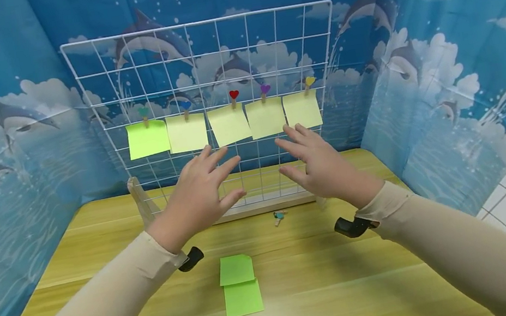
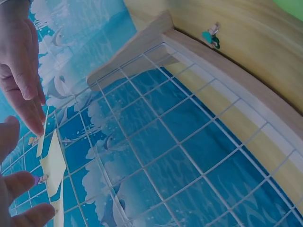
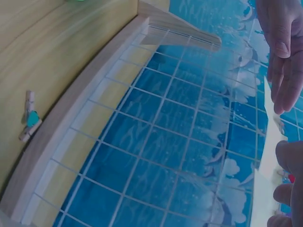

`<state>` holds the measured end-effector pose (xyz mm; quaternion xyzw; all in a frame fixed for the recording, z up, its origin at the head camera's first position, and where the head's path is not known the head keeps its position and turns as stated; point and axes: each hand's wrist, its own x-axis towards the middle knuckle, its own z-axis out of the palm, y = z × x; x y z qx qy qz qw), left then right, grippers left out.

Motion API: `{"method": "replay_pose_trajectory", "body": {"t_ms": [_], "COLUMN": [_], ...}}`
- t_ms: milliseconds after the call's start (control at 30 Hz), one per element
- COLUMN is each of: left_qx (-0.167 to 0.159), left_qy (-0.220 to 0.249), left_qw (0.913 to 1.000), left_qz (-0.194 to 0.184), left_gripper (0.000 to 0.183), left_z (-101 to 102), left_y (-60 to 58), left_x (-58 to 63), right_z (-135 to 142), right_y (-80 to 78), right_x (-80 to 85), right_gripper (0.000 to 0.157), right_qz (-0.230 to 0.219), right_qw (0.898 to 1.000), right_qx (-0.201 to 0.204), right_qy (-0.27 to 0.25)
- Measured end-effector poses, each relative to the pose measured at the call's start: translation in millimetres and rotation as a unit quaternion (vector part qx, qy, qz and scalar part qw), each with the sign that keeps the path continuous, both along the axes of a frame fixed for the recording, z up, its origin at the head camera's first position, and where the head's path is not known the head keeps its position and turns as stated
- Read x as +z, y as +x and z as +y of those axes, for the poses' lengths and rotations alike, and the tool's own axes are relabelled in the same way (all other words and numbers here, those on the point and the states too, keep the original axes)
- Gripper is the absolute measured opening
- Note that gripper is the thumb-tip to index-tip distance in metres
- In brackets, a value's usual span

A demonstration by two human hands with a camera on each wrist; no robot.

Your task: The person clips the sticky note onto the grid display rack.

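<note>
Both hands hover in front of a white wire grid panel (image 1: pixel 239 81), fingers spread and holding nothing. My left hand (image 1: pixel 198 191) is just below the pale yellow sticky notes (image 1: pixel 187 133); my right hand (image 1: pixel 320 165) has its fingertips near the lower edge of the rightmost note (image 1: pixel 302 110). A bright green note (image 1: pixel 148 139) hangs at the row's left end. Small clothespins with heart tops, such as a red one (image 1: pixel 234 96) and a yellow one (image 1: pixel 310 82), clip the row to the wire. The wrist views show fingertips beside the notes; whether they touch cannot be told.
Two overlapping green sticky notes (image 1: pixel 239 284) lie on the wooden table (image 1: pixel 304 293). Small clothespins with a teal heart (image 1: pixel 279 217) lie near the panel's wooden base (image 1: pixel 266 207). A dolphin-print curtain (image 1: pixel 418 71) surrounds the back and sides.
</note>
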<state>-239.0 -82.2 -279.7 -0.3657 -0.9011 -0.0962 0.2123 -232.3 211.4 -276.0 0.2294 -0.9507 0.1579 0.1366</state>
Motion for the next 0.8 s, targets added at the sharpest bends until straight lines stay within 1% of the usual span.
{"method": "replay_pose_trajectory", "body": {"t_ms": [200, 433, 667, 800], "left_qx": [0.008, 0.021, 0.047, 0.055], "left_qy": [-0.015, -0.016, -0.038, -0.047], "left_qw": [0.9996, 0.9984, 0.9924, 0.9895], "left_qz": [-0.023, -0.051, -0.108, -0.125], "left_gripper": [0.07, 0.073, 0.084, 0.087], "left_z": [-10.1, -18.8, -24.8, -26.6], "left_y": [4.6, 9.5, 13.2, 12.5], "left_x": [-14.3, -32.3, -45.8, -54.1], "right_z": [-2.0, -4.8, -5.7, -7.0], "right_y": [0.2, 0.4, -1.9, -3.9], "right_x": [-17.1, -35.0, -51.6, -61.4], "right_gripper": [0.074, 0.077, 0.08, 0.082], "right_qz": [-0.011, -0.028, -0.045, -0.058], "right_qw": [0.999, 0.998, 0.997, 0.996], "right_qx": [0.008, 0.013, 0.02, 0.025], "right_qy": [0.029, 0.048, 0.056, 0.064]}}
